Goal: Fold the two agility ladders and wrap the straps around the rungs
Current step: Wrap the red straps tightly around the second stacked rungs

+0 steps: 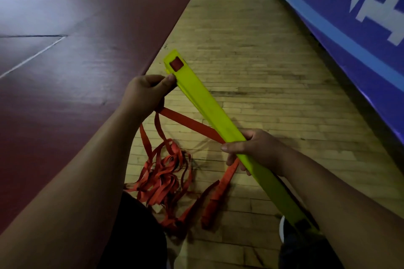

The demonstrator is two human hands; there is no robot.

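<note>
A stack of yellow-green ladder rungs (209,111) runs diagonally from upper left to lower right above the floor. My left hand (146,94) pinches the stack near its upper end and also holds a red strap (188,123). That strap stretches taut from my left hand across to the rungs at my right hand (251,148), which grips the middle of the stack. A tangled pile of loose red straps (162,179) lies on the floor below my hands. Another red strap end (218,194) hangs down from under my right hand.
The wooden floor (251,54) runs between a dark red mat (76,50) on the left and a blue banner wall (360,17) on the right. My dark-clothed knee (135,236) and a shoe (286,231) are at the bottom.
</note>
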